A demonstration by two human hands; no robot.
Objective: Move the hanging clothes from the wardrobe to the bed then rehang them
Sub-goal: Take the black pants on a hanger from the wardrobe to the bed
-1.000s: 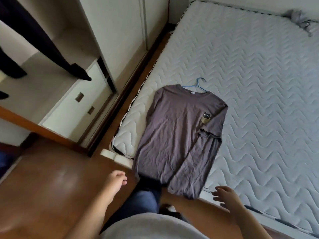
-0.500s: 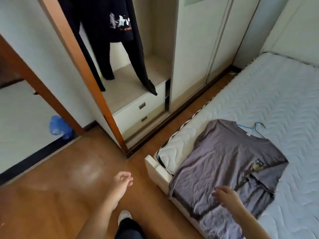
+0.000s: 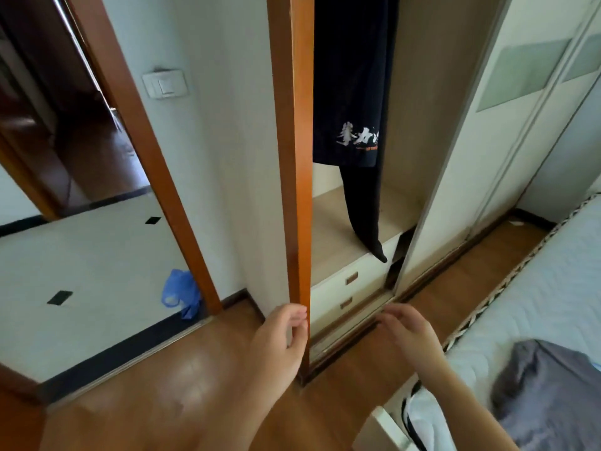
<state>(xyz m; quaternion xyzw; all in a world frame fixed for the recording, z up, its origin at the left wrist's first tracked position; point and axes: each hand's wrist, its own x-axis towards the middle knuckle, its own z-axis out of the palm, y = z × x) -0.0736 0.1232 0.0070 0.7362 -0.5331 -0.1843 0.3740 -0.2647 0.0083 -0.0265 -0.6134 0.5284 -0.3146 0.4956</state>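
The open wardrobe [image 3: 409, 131] stands ahead, with dark clothes [image 3: 351, 92] hanging inside; one black garment carries white lettering, and a black sleeve or leg trails down to the shelf above the drawers [image 3: 353, 289]. A grey long-sleeved shirt [image 3: 549, 395] lies on the bed [image 3: 553, 281] at the lower right, only partly in view. My left hand [image 3: 281, 341] is raised low in front of the wardrobe's wooden frame post [image 3: 297, 157], fingers loosely curled, holding nothing. My right hand [image 3: 408, 330] reaches forward beside it, fingers apart and empty.
A sliding wardrobe door [image 3: 494, 151] covers the right half. A doorway at the left opens onto a tiled floor with a blue plastic bag [image 3: 180, 292]. A light switch [image 3: 166, 83] sits on the wall. The bed's white corner [image 3: 387, 428] juts near my right forearm.
The view has swung left and up from the bed to the wardrobe. Both hands have risen and moved forward toward the wardrobe opening. The grey shirt stays on the bed.
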